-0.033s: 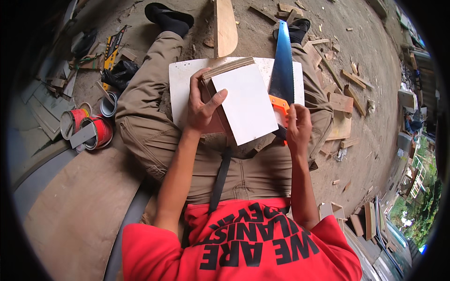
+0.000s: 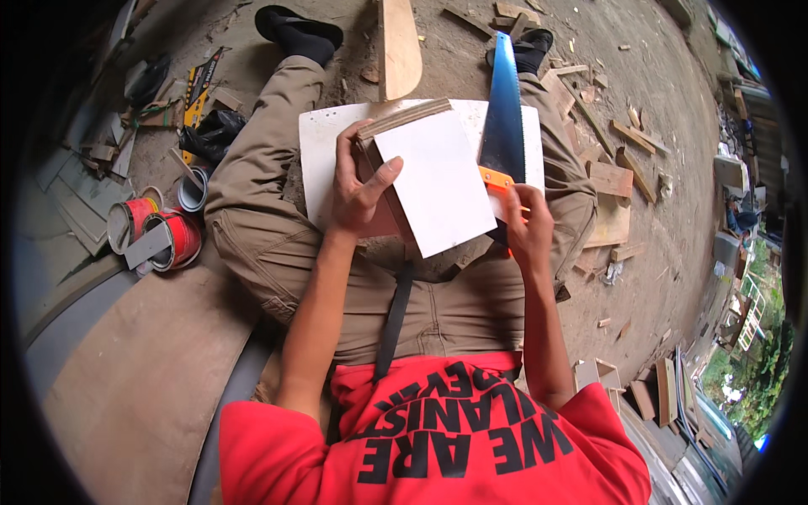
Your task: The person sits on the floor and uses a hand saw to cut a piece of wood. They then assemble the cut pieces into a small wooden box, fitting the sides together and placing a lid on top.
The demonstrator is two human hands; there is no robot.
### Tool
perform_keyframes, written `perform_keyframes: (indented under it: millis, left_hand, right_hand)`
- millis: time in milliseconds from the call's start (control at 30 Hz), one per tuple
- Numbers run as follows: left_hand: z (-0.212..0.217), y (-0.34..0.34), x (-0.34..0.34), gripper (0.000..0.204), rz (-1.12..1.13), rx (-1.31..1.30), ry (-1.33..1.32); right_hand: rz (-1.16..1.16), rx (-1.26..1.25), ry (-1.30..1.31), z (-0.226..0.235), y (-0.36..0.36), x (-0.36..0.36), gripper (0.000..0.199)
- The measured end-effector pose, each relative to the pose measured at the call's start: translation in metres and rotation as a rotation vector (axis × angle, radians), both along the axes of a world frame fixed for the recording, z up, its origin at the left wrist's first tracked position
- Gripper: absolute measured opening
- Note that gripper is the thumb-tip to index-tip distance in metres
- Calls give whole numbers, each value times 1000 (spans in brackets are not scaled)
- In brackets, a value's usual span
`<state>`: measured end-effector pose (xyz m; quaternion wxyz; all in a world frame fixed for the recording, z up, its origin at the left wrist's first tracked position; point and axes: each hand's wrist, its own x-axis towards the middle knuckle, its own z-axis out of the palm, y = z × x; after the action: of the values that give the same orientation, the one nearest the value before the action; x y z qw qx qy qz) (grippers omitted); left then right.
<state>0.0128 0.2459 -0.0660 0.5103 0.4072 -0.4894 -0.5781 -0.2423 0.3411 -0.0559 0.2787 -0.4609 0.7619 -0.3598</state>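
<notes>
A seated person is resting a white panel (image 2: 324,156) across the lap, the left hand (image 2: 358,189) clamping a laminated board (image 2: 438,181) near its front edge while the right hand (image 2: 526,227) is gripping a handsaw (image 2: 503,114) by its orange handle. Judging by the blade lying beside the board, cutting is about to start; the teeth need aligning first.

Outdoor carpentry worksite: dirt ground, wood offcuts (image 2: 611,178), handsaw (image 2: 503,109), paint cans (image 2: 150,231), plywood sheet (image 2: 126,370).
</notes>
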Motion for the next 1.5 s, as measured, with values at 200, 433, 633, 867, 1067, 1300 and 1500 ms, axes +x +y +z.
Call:
perform_keyframes:
  millis: [200, 433, 633, 867, 1067, 1300, 1500]
  left_hand:
    - [4, -1, -2, 69, 29, 17, 40]
    - [6, 2, -6, 67, 40, 43, 77]
    - [7, 6, -12, 68, 97, 46, 117]
    - [9, 7, -13, 68, 123, 61, 189]
    - [4, 11, -18, 72, 139, 31, 224]
    - [8, 9, -16, 68, 107, 81, 254]
    - [19, 12, -25, 71, 128, 178, 232]
  right_hand:
    - [374, -35, 451, -12, 8, 14, 47]
    - [427, 43, 368, 0, 11, 11, 47]
    - [154, -16, -90, 20, -5, 3, 30]
    - [189, -230, -81, 45, -41, 55, 62]
    - [306, -179, -321, 38, -71, 55, 64]
    - [330, -89, -475, 31, -72, 60, 62]
    - [290, -124, -438, 26, -57, 65, 62]
